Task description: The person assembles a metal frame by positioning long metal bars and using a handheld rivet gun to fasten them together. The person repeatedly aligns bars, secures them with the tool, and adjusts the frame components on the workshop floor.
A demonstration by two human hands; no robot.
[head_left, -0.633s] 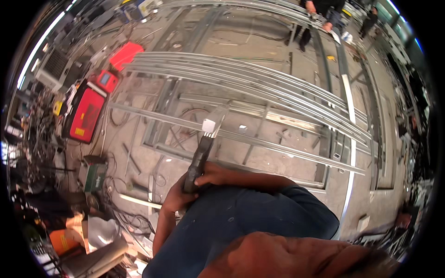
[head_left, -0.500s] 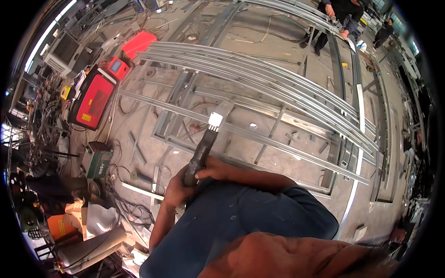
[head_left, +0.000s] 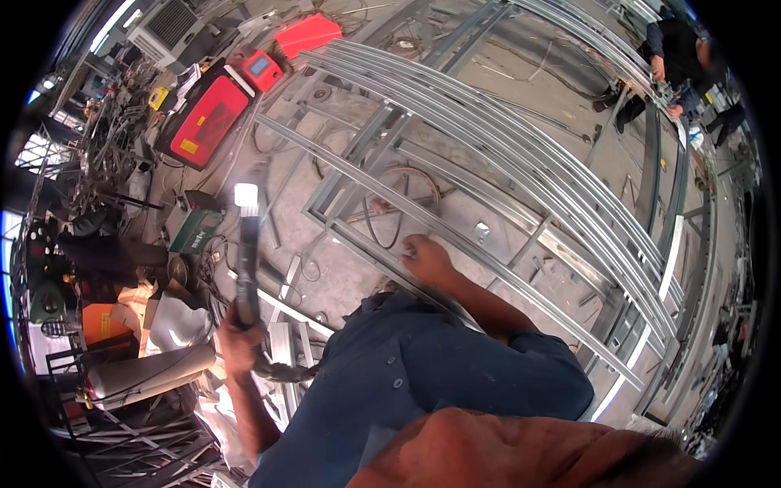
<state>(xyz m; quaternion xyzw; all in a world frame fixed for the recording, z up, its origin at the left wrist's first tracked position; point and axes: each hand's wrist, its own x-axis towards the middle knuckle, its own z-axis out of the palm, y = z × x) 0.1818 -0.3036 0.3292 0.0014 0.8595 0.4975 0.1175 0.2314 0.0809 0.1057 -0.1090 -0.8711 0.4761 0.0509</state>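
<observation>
My left hand is wrapped round a long black handheld tool, held nearly upright at my left side. At the tool's upper end is a bright white block, with a blurred grey piece beyond it. A thick dark hose runs from near that hand toward my body. My right hand is apart from the tool, in front of my body, with its fingers curled and nothing visible in them. Just beyond it lies a metal frame, crossed by a long grey metal bar.
Several long silvery metal profiles lie across the frames. A red machine stands far left, with a red box with a screen beside it. A gas cylinder and a green box are at left. A co-worker bends over metal at far right.
My right hand has left the black tool and moved right. My left hand has carried the tool to the left and turned it more upright. The view has shifted too.
</observation>
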